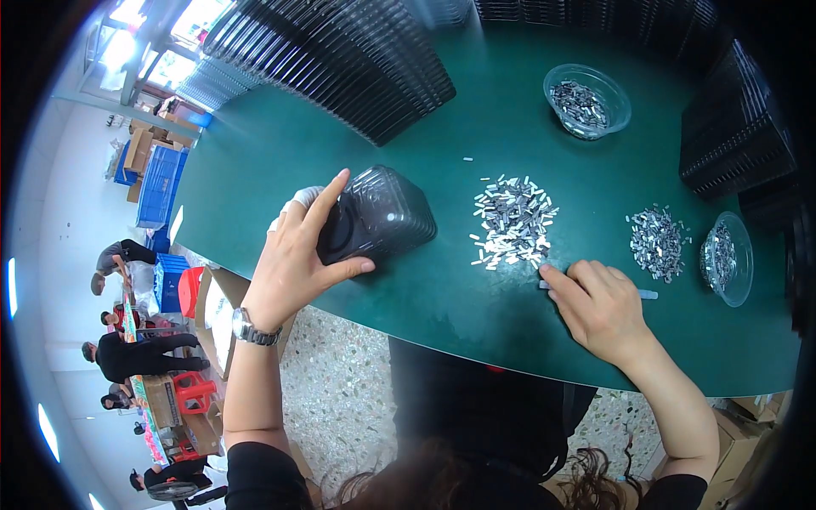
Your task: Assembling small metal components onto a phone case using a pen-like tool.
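We see a pile of small pieces (512, 223), white, grey and black, heaped on the green surface (476, 319), and we take our bearings from it. Left of the pile, and apart from it, our left hand (310, 225) is at the side of a dark, clear-walled plastic box (387, 212); its thumb and index finger stand wide apart along the box, but we cannot tell whether that grip is clamped on it. A metal watch (255, 328) circles the wrist, farther left of the pile. At the pile's near right edge is our right hand (595, 308), fingers curled over a pale tube (648, 295) that shows on both sides of the hand; we cannot tell whether this grip is closed on the tube. One stray piece (468, 159) lies just beyond the pile. To the right of the pile we have a smaller heap of pieces (659, 244) and, past that, a clear bowl (745, 263) with more inside. Another clear bowl (619, 87), also part-filled, stands beyond the pile to its right. Stacks of black trays rise beyond the pile at left (340, 64) and right (733, 127). Well left of the pile, away from our surface, are blue crates (160, 187), a red stool (195, 391) and several people (136, 357).
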`<action>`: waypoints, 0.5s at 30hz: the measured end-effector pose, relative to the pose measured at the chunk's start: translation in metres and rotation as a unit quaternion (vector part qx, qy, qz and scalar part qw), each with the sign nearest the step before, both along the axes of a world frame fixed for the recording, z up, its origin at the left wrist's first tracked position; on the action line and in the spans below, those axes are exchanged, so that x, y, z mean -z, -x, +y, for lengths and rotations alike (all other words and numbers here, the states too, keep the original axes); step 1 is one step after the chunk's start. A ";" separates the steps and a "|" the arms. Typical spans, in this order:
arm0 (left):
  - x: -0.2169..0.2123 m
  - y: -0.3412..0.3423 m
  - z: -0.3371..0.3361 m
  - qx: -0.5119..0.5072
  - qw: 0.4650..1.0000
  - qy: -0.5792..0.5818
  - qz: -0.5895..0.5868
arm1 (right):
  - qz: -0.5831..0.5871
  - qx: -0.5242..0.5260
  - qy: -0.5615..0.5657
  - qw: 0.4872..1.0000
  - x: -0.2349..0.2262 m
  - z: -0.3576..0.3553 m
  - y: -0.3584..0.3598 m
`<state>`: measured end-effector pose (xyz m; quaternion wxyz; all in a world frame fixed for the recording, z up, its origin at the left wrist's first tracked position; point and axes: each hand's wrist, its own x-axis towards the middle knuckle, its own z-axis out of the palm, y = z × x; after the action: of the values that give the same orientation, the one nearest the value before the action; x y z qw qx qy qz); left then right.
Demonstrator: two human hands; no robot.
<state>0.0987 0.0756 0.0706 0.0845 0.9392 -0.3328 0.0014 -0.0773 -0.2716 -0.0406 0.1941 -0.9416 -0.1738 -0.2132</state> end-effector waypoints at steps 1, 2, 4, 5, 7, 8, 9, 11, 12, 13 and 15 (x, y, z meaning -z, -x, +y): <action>0.000 0.001 0.001 0.003 1.000 -0.007 0.001 | -0.001 0.002 0.000 1.000 0.000 -0.001 0.001; -0.001 0.002 0.001 -0.003 1.000 -0.014 0.010 | 0.003 0.003 0.006 1.000 0.001 -0.001 0.001; -0.006 0.003 -0.001 -0.022 0.999 -0.018 0.032 | 0.002 0.004 0.011 1.000 0.002 0.000 0.002; -0.008 0.004 -0.003 -0.042 0.997 -0.021 0.055 | 0.003 0.004 0.012 1.000 0.003 0.000 0.002; -0.013 0.003 -0.008 -0.039 0.997 -0.024 0.057 | 0.001 0.007 0.012 1.000 0.003 0.000 0.003; -0.015 0.001 -0.012 -0.038 0.997 -0.025 0.063 | 0.003 0.006 0.012 1.000 0.004 -0.001 0.003; -0.018 0.000 -0.013 -0.038 0.997 -0.029 0.059 | 0.004 0.005 0.010 1.000 0.004 0.000 0.003; -0.019 -0.004 -0.017 0.012 0.999 -0.021 0.024 | -0.001 0.004 -0.004 1.000 0.003 0.001 0.002; -0.018 -0.005 -0.018 0.012 0.999 -0.025 0.021 | -0.002 0.001 -0.012 1.000 0.004 0.000 0.002; -0.017 -0.006 -0.017 0.012 0.999 -0.030 0.037 | -0.006 0.001 -0.016 1.000 0.004 -0.001 0.001; -0.015 -0.009 -0.013 0.014 0.998 -0.037 0.047 | 0.003 -0.006 -0.027 1.000 0.004 -0.002 0.001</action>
<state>0.1082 0.0622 0.0858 0.0650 0.9360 -0.3413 -0.0568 -0.0785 -0.2737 -0.0443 0.2213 -0.9356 -0.1734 -0.2137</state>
